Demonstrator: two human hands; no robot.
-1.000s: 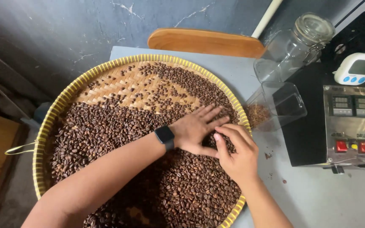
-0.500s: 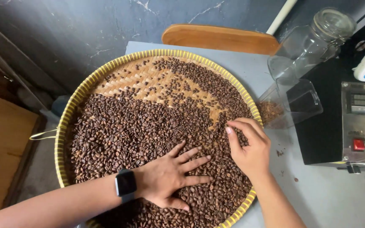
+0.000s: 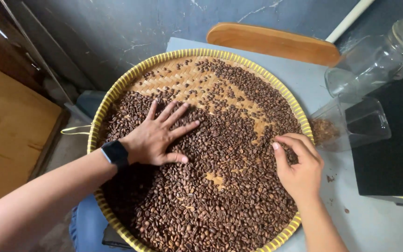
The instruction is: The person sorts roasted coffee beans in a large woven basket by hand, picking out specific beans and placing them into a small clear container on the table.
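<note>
Both hands are sorting dark roasted coffee beans (image 3: 220,186) spread across a round woven bamboo tray with a yellow rim (image 3: 117,91).
Left hand (image 3: 157,135) is lying flat, fingers spread, on the beans; right hand (image 3: 299,163) is curling its fingertips together at the tray's right edge, seemingly pinching a bean, so the picking probably calls for a careful lift.

Soft, even daylight, sharp at centre, perhaps slightly stretched at the edges, with faint shadows.

Single head view, looking steeply down, close over woven tray (image 3: 117,93).
</note>
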